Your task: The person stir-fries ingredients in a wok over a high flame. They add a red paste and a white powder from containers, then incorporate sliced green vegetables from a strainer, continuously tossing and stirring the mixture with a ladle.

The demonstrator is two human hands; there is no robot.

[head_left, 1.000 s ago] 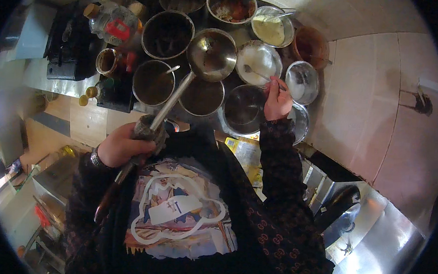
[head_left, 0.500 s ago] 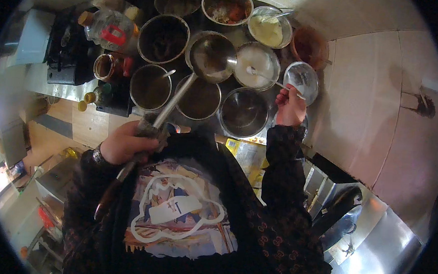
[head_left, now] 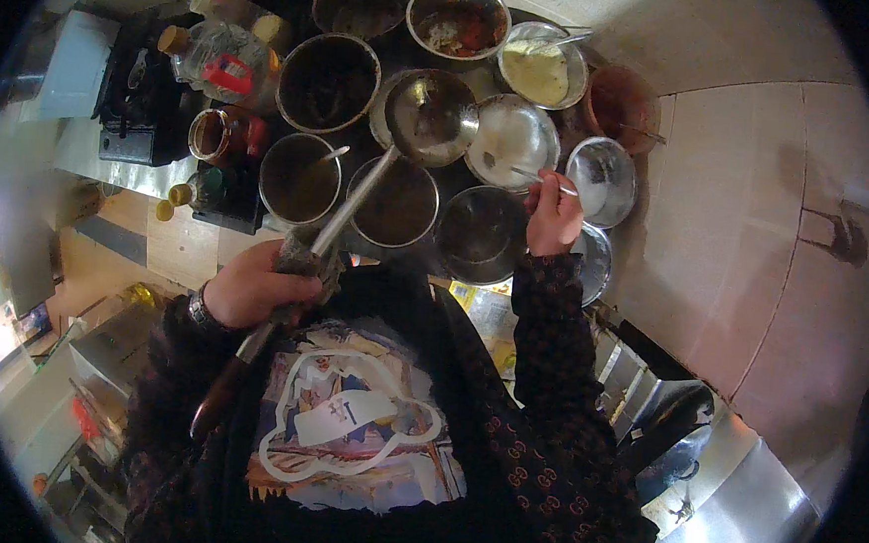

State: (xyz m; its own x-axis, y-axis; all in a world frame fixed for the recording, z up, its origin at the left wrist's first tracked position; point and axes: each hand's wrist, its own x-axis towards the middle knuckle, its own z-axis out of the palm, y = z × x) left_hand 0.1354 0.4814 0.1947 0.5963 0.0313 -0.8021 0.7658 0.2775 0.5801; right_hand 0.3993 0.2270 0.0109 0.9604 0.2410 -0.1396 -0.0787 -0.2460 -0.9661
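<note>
My left hand (head_left: 255, 285) is closed around the handle of a long metal ladle (head_left: 357, 199), gripping it at a greyish wrap, perhaps cloth. The ladle's round bowl (head_left: 431, 118) hangs over the containers, with a little dark residue or liquid inside. In my right hand (head_left: 555, 219) I pinch a thin metal spoon (head_left: 530, 175). Its far end lies over the near part of a steel bowl (head_left: 555, 130) holding a white substance (head_left: 501, 154). Whether the spoon carries anything is hard to make out. Close on the right stands another bowl with white contents (head_left: 599, 182).
Several steel pots crowd the counter, including a dark-filled one (head_left: 329, 84) and one with red-and-white contents (head_left: 460, 19). A bowl of yellowish paste (head_left: 534, 74) and a reddish tub (head_left: 619, 109) stand at back right. Bottles and a clear jug (head_left: 230, 60) stand left; a tiled wall (head_left: 726, 220) rises right.
My right hand has moved slightly left and nearer to me, drawing the spoon back toward the near side of the white-filled bowl. My left hand holds the ladle almost where it was.
</note>
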